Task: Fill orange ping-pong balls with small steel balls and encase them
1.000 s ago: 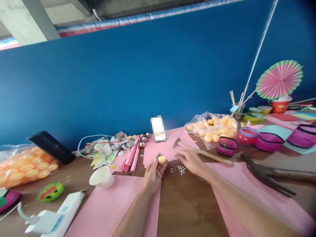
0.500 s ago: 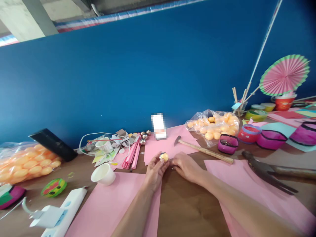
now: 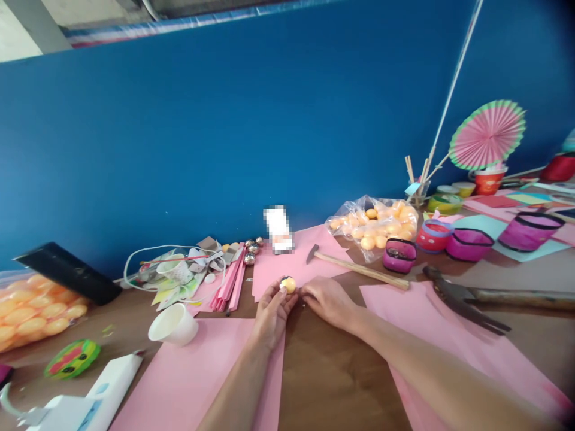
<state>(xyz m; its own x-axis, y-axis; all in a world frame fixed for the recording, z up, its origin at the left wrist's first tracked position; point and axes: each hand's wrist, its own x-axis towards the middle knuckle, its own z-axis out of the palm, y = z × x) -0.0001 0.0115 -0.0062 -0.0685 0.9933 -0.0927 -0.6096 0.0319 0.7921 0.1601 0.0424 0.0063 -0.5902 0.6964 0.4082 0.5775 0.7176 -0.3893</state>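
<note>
Held in the fingers of my left hand [image 3: 271, 316] is a small yellow-orange plastic ball [image 3: 288, 284] with a dark, shiny patch on its upper left. My right hand [image 3: 331, 302] rests low over the brown table, just right of the ball, its fingers pinched together. Whatever lies in that pinch is hidden or too small to name. Beyond the hands lie a sheet of pink paper [image 3: 297, 261] and a small hammer [image 3: 359, 266] with a wooden handle. Several shiny silver balls [image 3: 250, 258] sit behind to the left.
A white cup [image 3: 173, 325] and power strip [image 3: 108, 389] stand left. Bags of orange balls lie at far left [image 3: 40, 311] and back right [image 3: 377, 224]. Rightward are a purple pouch [image 3: 399, 256], a claw hammer [image 3: 467, 296] and a paper fan [image 3: 489, 134]. A blue partition [image 3: 233, 131] rises behind.
My view has turned slightly right, so most things appear further left. The ball stays in my left hand, and my right hand remains beside it.
</note>
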